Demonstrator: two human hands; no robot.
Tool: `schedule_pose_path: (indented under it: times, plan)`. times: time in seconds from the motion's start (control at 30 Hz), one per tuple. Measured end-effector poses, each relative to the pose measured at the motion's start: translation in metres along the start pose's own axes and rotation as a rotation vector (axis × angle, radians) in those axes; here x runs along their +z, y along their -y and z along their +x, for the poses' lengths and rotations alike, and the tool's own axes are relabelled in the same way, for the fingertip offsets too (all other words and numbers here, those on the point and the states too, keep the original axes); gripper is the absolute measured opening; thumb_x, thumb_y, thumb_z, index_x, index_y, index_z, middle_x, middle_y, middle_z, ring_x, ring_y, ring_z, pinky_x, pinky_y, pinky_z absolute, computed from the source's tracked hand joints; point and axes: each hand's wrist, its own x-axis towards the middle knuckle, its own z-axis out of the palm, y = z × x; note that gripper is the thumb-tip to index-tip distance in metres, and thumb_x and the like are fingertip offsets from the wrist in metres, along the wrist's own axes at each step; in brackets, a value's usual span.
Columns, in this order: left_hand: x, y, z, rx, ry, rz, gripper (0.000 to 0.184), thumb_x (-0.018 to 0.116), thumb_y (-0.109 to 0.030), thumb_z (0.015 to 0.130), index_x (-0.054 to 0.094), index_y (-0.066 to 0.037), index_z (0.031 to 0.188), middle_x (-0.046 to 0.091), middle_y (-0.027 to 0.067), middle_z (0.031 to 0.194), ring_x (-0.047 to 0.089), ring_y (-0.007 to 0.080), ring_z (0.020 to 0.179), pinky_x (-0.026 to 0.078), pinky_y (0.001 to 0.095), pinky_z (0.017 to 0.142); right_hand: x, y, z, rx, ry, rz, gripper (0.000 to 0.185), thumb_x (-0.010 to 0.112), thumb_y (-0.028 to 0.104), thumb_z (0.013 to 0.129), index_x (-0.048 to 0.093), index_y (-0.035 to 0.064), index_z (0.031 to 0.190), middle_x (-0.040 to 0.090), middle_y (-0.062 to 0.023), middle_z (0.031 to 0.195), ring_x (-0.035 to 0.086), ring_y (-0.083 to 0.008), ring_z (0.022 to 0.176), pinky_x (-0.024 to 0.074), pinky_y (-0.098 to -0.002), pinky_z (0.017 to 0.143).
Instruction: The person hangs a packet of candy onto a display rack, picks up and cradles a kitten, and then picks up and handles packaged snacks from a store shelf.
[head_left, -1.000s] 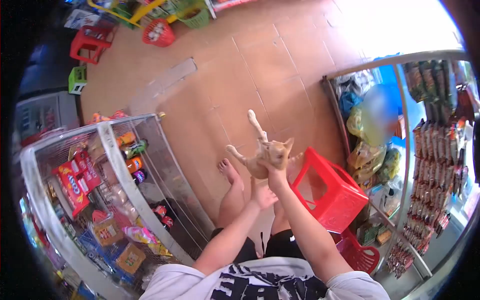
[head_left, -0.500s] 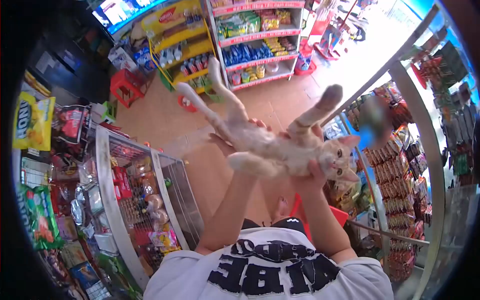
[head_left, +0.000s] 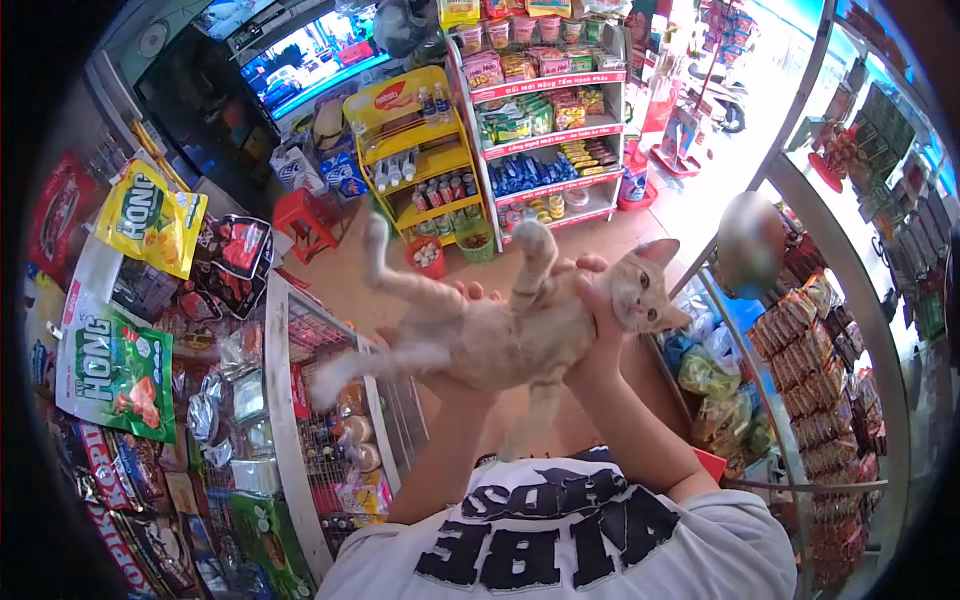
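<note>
A pale orange-and-white cat (head_left: 515, 345) is held up belly-up in front of me, its head to the right and its hind legs spread to the left. My left hand (head_left: 455, 383) supports the cat's rear from underneath, with fingertips showing past its far side. Around the chest and neck, just below the head, my right hand (head_left: 602, 312) is closed. One foreleg is raised and bent, while another hangs toward my shirt and looks blurred. The cat's body hides part of both hands.
Snack packets hang on a rack (head_left: 285, 400) at my left and in a glass-framed display (head_left: 815, 350) at my right. Ahead stand a yellow shelf (head_left: 405, 155), a white snack shelf (head_left: 550, 85) and a red stool (head_left: 308, 222). A blurred round shape (head_left: 750, 245) is at right.
My view has tilted up, showing more of the shelves and screen. The cat has shifted left, its head now turned upward and its legs in a different pose. Both hands still hold it.
</note>
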Motion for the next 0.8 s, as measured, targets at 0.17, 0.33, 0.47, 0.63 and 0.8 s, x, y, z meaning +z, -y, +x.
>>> schedule_pose_path:
  times: [0.17, 0.33, 0.47, 0.63, 0.8]
  plan:
    - [-0.003, -0.031, -0.014, 0.023, -0.067, 0.153, 0.068, 0.056, -0.056, 0.098, 0.052, -0.009, 0.146, 0.051, 0.0144, 0.152, 0.048, 0.0312, 0.141, 0.026, 0.0553, 0.124, 0.048, 0.004, 0.011, 0.142, -0.116, -0.126, 0.051, 0.071, 0.016, 0.093, 0.045, 0.0092, 0.137, 0.061, -0.0102, 0.118, 0.062, -0.0241, 0.112, 0.0527, -0.0415, 0.1]
    - [-0.001, -0.017, -0.004, 0.252, -0.303, 0.284, 0.077, 0.055, -0.063, 0.095, 0.049, -0.007, 0.147, 0.055, 0.0169, 0.144, 0.05, 0.0332, 0.136, 0.03, 0.0537, 0.122, 0.018, -0.031, 0.008, 0.136, -0.076, -0.071, 0.038, 0.064, 0.017, 0.098, 0.051, 0.0072, 0.132, 0.062, -0.0065, 0.114, 0.064, -0.0198, 0.108, 0.0523, -0.0373, 0.1]
    - [0.022, -0.015, 0.008, 0.295, -0.501, 0.525, 0.084, 0.055, -0.07, 0.093, 0.046, -0.006, 0.148, 0.058, 0.0189, 0.139, 0.052, 0.0348, 0.133, 0.034, 0.0524, 0.12, -0.031, -0.059, 0.015, -0.16, 0.005, -0.534, 0.047, 0.05, 0.039, 0.107, 0.048, 0.006, 0.14, 0.059, -0.0096, 0.13, 0.06, -0.0251, 0.12, 0.0504, -0.041, 0.103]
    - [0.042, -0.003, 0.009, 0.127, -0.472, 0.673, 0.083, 0.055, -0.071, 0.094, 0.045, -0.008, 0.147, 0.057, 0.0205, 0.139, 0.051, 0.0382, 0.132, 0.034, 0.0555, 0.118, -0.031, -0.058, 0.003, -0.252, 0.109, -0.507, 0.046, 0.055, 0.035, 0.104, 0.048, 0.006, 0.139, 0.06, -0.0088, 0.127, 0.061, -0.0234, 0.117, 0.0507, -0.0397, 0.101]
    - [0.055, 0.009, 0.019, 0.057, 0.041, 0.02, 0.078, 0.054, -0.069, 0.095, 0.048, -0.009, 0.144, 0.057, 0.0193, 0.138, 0.051, 0.0398, 0.132, 0.034, 0.0597, 0.116, 0.0, -0.052, 0.006, -0.22, 0.158, -0.394, 0.046, 0.06, 0.032, 0.1, 0.049, 0.0059, 0.137, 0.06, -0.008, 0.125, 0.061, -0.0216, 0.115, 0.0511, -0.0383, 0.1]
